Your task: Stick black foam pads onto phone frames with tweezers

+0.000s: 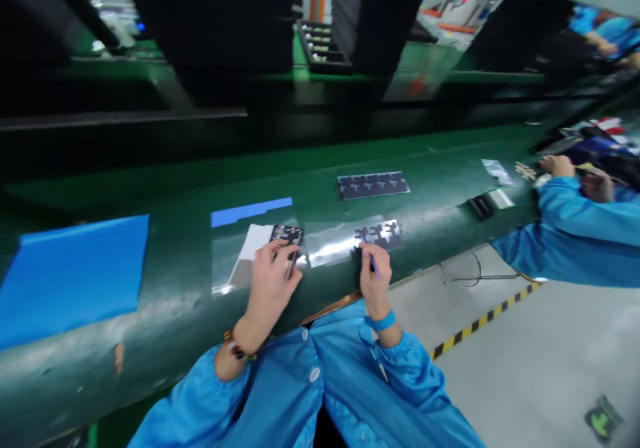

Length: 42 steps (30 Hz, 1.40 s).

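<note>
Sheeting in plain blue lies at the far left of the green tabletop. Next along, a lighter blue strip runs by the far edge of a clear film, and a white card lies slantwise on that. The person's left hand is bent over the near end of a dark device with its inner parts showing, just beside the card; from where I stand, I can't tell whether the fingers grip it or only rest there. To the right lies a clear sheet bearing black cut-out pieces, with a dark patterned sheet behind it. The right hand pinches a slim blue-violet tool at the near edge of those pieces. Farther right are a black item, a clear packet and a co-worker's blue sleeve, well apart from the person's hands.
</note>
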Each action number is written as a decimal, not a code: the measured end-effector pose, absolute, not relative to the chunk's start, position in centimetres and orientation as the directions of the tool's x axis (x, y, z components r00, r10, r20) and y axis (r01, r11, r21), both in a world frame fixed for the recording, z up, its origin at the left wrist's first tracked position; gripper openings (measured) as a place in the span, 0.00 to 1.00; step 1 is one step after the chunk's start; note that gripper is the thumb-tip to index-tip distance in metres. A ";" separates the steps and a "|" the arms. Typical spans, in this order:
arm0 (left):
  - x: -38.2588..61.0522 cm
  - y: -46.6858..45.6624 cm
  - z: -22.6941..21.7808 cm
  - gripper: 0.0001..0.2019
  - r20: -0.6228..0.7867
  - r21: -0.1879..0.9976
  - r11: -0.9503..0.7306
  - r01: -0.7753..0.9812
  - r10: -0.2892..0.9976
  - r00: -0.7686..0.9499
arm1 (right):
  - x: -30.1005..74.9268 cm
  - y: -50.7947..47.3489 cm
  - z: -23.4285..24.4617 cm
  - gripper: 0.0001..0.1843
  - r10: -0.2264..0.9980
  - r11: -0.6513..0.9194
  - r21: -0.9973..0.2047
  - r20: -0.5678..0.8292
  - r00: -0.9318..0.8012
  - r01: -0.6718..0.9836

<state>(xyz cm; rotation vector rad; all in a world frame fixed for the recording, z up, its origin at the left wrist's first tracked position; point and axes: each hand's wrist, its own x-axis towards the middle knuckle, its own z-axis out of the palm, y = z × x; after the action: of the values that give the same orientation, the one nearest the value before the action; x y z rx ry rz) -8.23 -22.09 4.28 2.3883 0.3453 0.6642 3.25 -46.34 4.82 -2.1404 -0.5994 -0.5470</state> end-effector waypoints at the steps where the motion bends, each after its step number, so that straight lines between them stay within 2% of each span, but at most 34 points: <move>1: -7.5 -21.1 4.3 0.18 0.386 0.648 -0.760 0.052 0.387 0.838 | 3.2 -46.1 4.8 0.12 0.216 -0.545 -0.600 0.575 0.789 0.586; 7: -0.5 -16.8 7.1 0.20 0.379 0.657 -0.754 -0.006 0.323 0.868 | 3.0 -45.5 4.7 0.13 0.170 -0.513 -0.662 0.547 0.820 0.547; 9: 3.3 -16.5 9.0 0.22 0.331 0.731 -0.683 -0.003 0.350 0.876 | 2.9 -45.5 4.8 0.13 0.155 -0.502 -0.673 0.547 0.822 0.543; 11: 8.3 -17.1 10.9 0.27 0.218 0.873 -0.488 0.003 0.396 0.892 | 2.9 -45.4 5.1 0.13 0.141 -0.488 -0.677 0.562 0.815 0.551; 13: 14.7 -19.3 12.6 0.33 0.053 0.978 -0.208 0.034 0.398 0.916 | 3.1 -45.3 5.6 0.12 0.133 -0.480 -0.677 0.573 0.809 0.558; 15: 21.6 -23.4 13.8 0.36 -0.084 0.996 0.026 0.080 0.333 0.939 | 3.2 -45.2 6.0 0.12 0.121 -0.483 -0.678 0.575 0.809 0.554; 17: 28.4 -28.9 14.3 0.34 -0.093 0.987 0.153 0.054 0.261 0.961 | 3.3 -45.2 6.3 0.12 0.093 -0.497 -0.676 0.582 0.808 0.545; 18: 31.6 -32.0 14.4 0.32 -0.086 0.987 0.156 0.047 0.253 0.964 | 3.3 -45.2 6.4 0.12 0.076 -0.506 -0.675 0.585 0.807 0.537; 20: 37.2 -38.3 14.6 0.28 -0.039 0.999 0.043 0.026 0.324 0.945 | 3.3 -45.3 6.5 0.13 0.056 -0.527 -0.672 0.583 0.811 0.519; 23: 43.4 -46.2 15.0 0.29 0.019 1.000 -0.012 -0.016 0.341 0.940 | 3.4 -45.5 6.7 0.17 0.063 -0.556 -0.674 0.550 0.833 0.487; 27: 47.1 -51.0 15.6 0.28 0.170 0.985 -0.062 -0.159 0.331 0.928 | 3.6 -45.8 6.9 0.22 0.110 -0.562 -0.695 0.474 0.874 0.448; 29: 46.3 -49.7 15.6 0.23 0.300 0.953 -0.122 -0.278 0.228 0.926 | 3.8 -46.0 6.7 0.24 0.136 -0.566 -0.705 0.430 0.892 0.427; 32: 40.4 -42.8 15.2 0.18 0.480 0.835 -0.279 -0.475 -0.053 0.875 | 4.2 -46.4 6.2 0.19 0.191 -0.596 -0.690 0.376 0.907 0.412; 34: 33.4 -35.9 14.8 0.16 0.524 0.700 -0.433 -0.568 -0.229 0.821 | 4.1 -46.9 5.7 0.16 0.257 -0.599 -0.674 0.349 0.901 0.432; 35: 29.1 -32.2 14.4 0.15 0.499 0.641 -0.522 -0.563 -0.273 0.822 | 4.1 -47.2 5.5 0.15 0.297 -0.594 -0.665 0.342 0.892 0.453; 36: 24.4 -28.6 13.8 0.15 0.449 0.605 -0.615 -0.505 -0.261 0.855 | 4.0 -47.5 5.3 0.15 0.337 -0.587 -0.654 0.337 0.879 0.476; 37: 19.3 -25.1 13.1 0.15 0.396 0.590 -0.695 -0.410 -0.193 0.898 | 4.0 -47.8 5.1 0.17 0.374 -0.582 -0.639 0.339 0.863 0.503; 38: 13.9 -22.1 12.2 0.14 0.358 0.596 -0.753 -0.281 -0.065 0.932 | 4.0 -48.0 4.9 0.20 0.400 -0.579 -0.619 0.351 0.846 0.531; 40: 2.6 -17.3 10.0 0.13 0.311 0.639 -0.768 0.040 0.306 0.900 | 4.3 -48.0 4.6 0.24 0.435 -0.572 -0.593 0.366 0.823 0.566; 42: -8.5 -14.9 7.7 0.11 0.276 0.674 -0.642 0.365 0.677 0.682 | 4.4 -47.7 4.7 0.26 0.466 -0.556 -0.582 0.373 0.802 0.594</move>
<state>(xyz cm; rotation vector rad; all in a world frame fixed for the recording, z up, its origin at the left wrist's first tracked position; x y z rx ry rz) -8.46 -14.88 7.72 2.3046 0.7982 0.6975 4.43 -47.70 4.72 -2.2600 -0.7772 -0.2272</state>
